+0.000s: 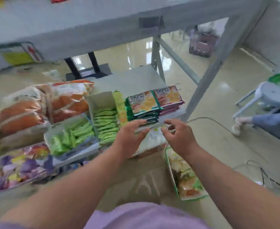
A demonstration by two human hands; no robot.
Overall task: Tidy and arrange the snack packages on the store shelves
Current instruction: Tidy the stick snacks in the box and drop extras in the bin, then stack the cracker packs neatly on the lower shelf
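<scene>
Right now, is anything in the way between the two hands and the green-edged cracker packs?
Nothing visible. The left hand and right hand hover right at the front of the green-edged cracker stack, fingers at its lower packs.

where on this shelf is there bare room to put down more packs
The bare shelf behind the green-edged cracker stack and red-edged cracker stack is free, back to the rear post. Left of that it is crowded: the open box of green packets, the green snack tray, the orange bags.
</scene>
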